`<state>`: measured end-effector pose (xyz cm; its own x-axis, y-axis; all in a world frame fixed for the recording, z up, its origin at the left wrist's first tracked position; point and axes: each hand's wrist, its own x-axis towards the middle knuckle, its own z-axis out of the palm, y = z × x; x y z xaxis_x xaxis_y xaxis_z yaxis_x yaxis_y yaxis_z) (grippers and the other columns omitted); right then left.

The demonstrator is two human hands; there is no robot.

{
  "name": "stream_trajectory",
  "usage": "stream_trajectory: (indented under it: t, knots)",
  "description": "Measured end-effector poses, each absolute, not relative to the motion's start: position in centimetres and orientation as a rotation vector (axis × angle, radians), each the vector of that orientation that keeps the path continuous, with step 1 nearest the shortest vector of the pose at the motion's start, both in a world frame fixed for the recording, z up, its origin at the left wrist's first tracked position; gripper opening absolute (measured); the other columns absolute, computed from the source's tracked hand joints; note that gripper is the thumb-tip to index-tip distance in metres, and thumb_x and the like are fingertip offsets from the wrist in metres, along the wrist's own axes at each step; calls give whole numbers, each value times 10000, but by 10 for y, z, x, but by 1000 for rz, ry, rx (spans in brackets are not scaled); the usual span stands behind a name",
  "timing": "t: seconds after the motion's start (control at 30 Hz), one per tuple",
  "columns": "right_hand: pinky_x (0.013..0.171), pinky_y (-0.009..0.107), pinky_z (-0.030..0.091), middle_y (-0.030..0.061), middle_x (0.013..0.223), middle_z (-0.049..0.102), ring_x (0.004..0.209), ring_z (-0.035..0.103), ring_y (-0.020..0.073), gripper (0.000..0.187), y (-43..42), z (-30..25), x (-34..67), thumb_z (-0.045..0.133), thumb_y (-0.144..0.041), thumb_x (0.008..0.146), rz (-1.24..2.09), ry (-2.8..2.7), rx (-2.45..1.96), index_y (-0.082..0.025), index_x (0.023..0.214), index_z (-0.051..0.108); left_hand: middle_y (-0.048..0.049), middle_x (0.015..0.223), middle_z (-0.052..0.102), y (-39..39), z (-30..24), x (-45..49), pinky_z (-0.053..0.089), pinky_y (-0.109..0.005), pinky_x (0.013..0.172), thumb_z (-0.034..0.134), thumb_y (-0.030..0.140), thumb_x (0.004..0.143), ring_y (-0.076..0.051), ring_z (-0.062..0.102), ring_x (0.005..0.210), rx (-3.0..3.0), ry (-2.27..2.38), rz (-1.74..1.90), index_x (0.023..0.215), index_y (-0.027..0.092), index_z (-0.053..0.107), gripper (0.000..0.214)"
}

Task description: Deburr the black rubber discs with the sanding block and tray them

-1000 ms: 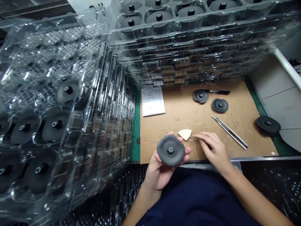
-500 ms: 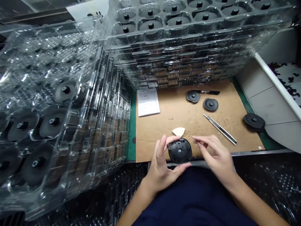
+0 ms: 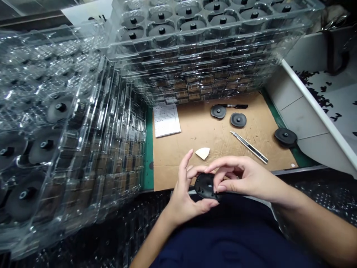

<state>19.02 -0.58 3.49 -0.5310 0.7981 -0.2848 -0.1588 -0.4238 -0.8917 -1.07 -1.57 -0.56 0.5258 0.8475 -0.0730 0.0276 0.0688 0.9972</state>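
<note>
In both hands is a black rubber-like disc [image 3: 205, 185], its underside turned up and tilted, with small holes showing. My left hand [image 3: 186, 197] supports it from below and at the left edge. My right hand [image 3: 240, 178] grips its right side, and the fingers hide part of it. A cream triangular piece [image 3: 202, 153] lies on the brown cardboard sheet [image 3: 223, 143] just beyond my left fingertips.
Stacked clear plastic trays [image 3: 195, 56] holding black discs rise ahead and at left [image 3: 69, 130]. On the cardboard lie a paper form [image 3: 166, 120], a utility knife [image 3: 249, 147], a black marker [image 3: 236, 106], and black discs [image 3: 218, 111] [image 3: 238, 120]. Another disc [image 3: 285, 136] sits at the right edge.
The disc has been turned over, now showing its underside, and tilted. My right hand has closed around its right side. The whole view has shifted, with the table contents moving left.
</note>
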Motion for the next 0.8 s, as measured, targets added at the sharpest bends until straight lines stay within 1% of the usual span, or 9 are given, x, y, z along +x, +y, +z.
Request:
stream_trajectory:
  t: [0.13, 0.23, 0.33, 0.43, 0.53, 0.63, 0.67, 0.73, 0.8]
  knots:
    - [712, 187, 505, -18, 766, 670, 713, 636, 75, 285, -2, 32, 193, 700, -164, 749, 2144, -1118, -913, -192, 1029, 650, -87, 1124, 592, -14, 2, -10, 319, -456, 1037, 748, 393, 667, -256, 546, 1121, 1241, 758, 604, 1423, 290, 3, 1066]
    - [741, 208, 504, -5, 795, 672, 750, 640, 89, 162, -5, 31, 195, 711, -164, 736, 2212, -1132, -879, -161, 886, 652, -73, 1106, 603, -13, 6, -9, 337, -435, 1024, 782, 350, 633, -244, 561, 1101, 1208, 713, 523, 1418, 306, -18, 1122]
    - [757, 222, 492, 3, 787, 666, 764, 630, 97, 77, -11, 31, 196, 697, -149, 744, 2175, -1184, -906, -144, 766, 624, -64, 1121, 599, -13, 7, -8, 342, -423, 1021, 804, 286, 610, -231, 560, 1087, 1287, 724, 518, 1420, 317, 6, 1138]
    - [725, 214, 481, 6, 790, 670, 757, 622, 100, 57, -21, 33, 197, 692, -181, 759, 1999, -1195, -1063, -155, 776, 644, -68, 1140, 585, -12, 4, -7, 385, -408, 987, 795, 240, 625, -217, 550, 1068, 1412, 737, 653, 1424, 312, 51, 1095]
    - [698, 210, 469, 4, 800, 661, 764, 608, 105, 85, -32, 33, 198, 710, -224, 750, 1779, -1177, -1194, -179, 809, 669, -88, 1154, 572, -11, 1, -4, 420, -428, 958, 799, 221, 617, -230, 546, 1066, 1517, 716, 825, 1427, 298, 72, 1091]
    - [594, 206, 458, -15, 723, 622, 619, 572, 83, 51, -43, 33, 200, 649, -232, 808, 1655, -1132, -1202, -196, 843, 652, -108, 1162, 563, -10, 2, -1, 438, -448, 946, 797, 175, 611, -241, 553, 1063, 1613, 729, 917, 1428, 275, 84, 1089]
    - [572, 207, 450, -13, 727, 614, 607, 564, 83, 46, -46, 33, 201, 621, -223, 827, 1605, -1148, -1216, -203, 860, 648, -112, 1164, 560, -10, 3, 0, 442, -446, 944, 795, 153, 609, -240, 554, 1063, 1645, 737, 931, 1428, 265, 85, 1090]
    - [591, 221, 452, 9, 816, 621, 685, 574, 105, 92, -51, 33, 202, 578, -186, 848, 1467, -1235, -1271, -218, 901, 646, -120, 1167, 556, -10, 6, 1, 449, -434, 943, 790, 119, 607, -234, 549, 1071, 1712, 741, 950, 1430, 241, 82, 1092]
    - [659, 241, 466, 23, 900, 623, 785, 575, 128, 149, -54, 34, 201, 572, -154, 842, 1327, -1323, -1325, -235, 947, 640, -129, 1170, 553, -9, 7, 2, 449, -423, 946, 788, 104, 606, -229, 545, 1079, 1787, 747, 964, 1431, 216, 77, 1095]
